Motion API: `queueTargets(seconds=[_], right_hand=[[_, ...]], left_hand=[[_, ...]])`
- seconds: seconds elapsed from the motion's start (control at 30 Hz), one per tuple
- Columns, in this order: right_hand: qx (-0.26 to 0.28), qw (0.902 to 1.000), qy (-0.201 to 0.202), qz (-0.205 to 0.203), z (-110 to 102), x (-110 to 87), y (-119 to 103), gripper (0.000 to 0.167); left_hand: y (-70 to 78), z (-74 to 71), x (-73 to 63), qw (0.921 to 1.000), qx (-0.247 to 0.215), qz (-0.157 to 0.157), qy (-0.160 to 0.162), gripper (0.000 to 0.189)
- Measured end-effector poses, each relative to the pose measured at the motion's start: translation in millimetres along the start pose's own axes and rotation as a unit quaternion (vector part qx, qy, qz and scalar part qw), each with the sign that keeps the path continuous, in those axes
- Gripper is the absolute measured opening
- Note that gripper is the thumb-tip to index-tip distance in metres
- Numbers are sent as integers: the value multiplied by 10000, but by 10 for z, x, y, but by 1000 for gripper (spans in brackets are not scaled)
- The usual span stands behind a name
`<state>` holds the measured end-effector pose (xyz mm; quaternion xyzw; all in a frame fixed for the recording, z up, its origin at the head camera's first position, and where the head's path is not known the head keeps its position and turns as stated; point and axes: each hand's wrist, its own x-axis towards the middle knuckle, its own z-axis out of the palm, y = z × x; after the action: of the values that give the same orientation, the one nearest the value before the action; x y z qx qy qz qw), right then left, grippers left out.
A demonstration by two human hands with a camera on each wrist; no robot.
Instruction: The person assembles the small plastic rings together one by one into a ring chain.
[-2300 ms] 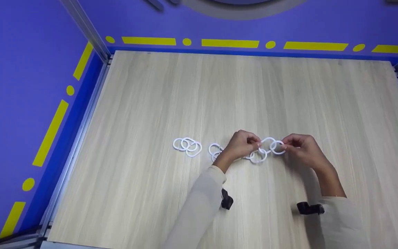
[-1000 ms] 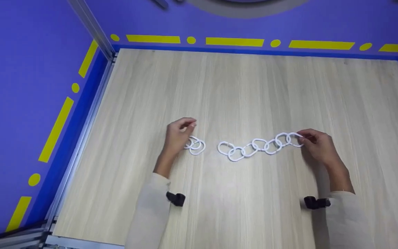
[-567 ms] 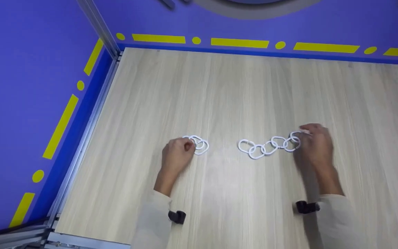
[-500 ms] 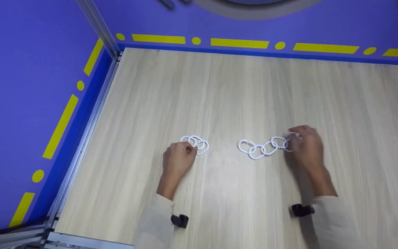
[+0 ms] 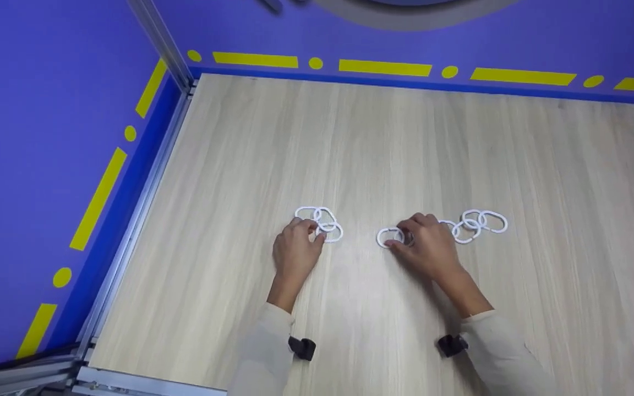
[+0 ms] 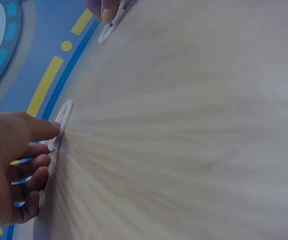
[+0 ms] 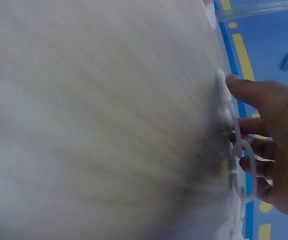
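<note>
A short chain of three white plastic links (image 5: 326,225) lies left of centre in the head view. My left hand (image 5: 298,250) pinches its nearest link between thumb and finger; the left wrist view shows the thumb on the edge of that link (image 6: 69,107). To the right lies a longer white chain (image 5: 481,221). My right hand (image 5: 432,247) is over its left part and grips the link at its left end (image 5: 378,237), hiding the links beneath the palm. In the right wrist view, some links (image 7: 253,172) hang by my curled fingers.
Both chains are on a light wood-grain tabletop (image 5: 383,148). Blue panels (image 5: 36,137) with yellow marks stand along the back and left, with a metal frame post (image 5: 165,44) at the corner. Black wrist cameras (image 5: 302,347) sit on both sleeves.
My right hand has let go of the long chain's right end and moved left to its left end. My left hand has gone from the long chain to the short one and shifted its links.
</note>
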<state>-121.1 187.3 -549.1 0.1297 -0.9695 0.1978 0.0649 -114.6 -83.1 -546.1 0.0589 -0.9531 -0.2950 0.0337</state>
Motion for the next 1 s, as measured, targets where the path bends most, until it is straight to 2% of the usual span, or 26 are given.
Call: queueTargets(seconds=[0.23,0.37,0.47,0.57,0.67,0.73,0.8,0.87,1.0], right_hand=[[448,9989,-167,22,31,72,-39,12],[732,9971,-173,-97,31,84,-21,7],[915,9956,-126,-149,47,82,-7,7],[1058,9942,-63,-205,64,76,1,6],[1145,9931,-64,-263,73,76,-4,5],[1177,9926,-95,-289,79,79,-8,4],[1188,9924,-139,-298,87,80,-13,4],[1214,9919,-159,-328,97,83,-14,5],[1324,9899,-69,-503,119,93,-16,7]], left_hand=[[-19,12,4,9996,-200,154,-124,6],[-35,10,-8,9994,-294,175,-67,8],[-35,-13,-28,9995,-310,24,20,10],[3,-41,-67,9995,-196,-239,-49,22],[67,-41,-118,9988,137,-413,-218,45],[112,-18,-148,9976,465,-412,-300,62],[151,13,-171,9964,716,-353,-293,69],[181,42,-185,9959,820,-287,-236,66],[210,71,-208,9986,497,61,-172,37]])
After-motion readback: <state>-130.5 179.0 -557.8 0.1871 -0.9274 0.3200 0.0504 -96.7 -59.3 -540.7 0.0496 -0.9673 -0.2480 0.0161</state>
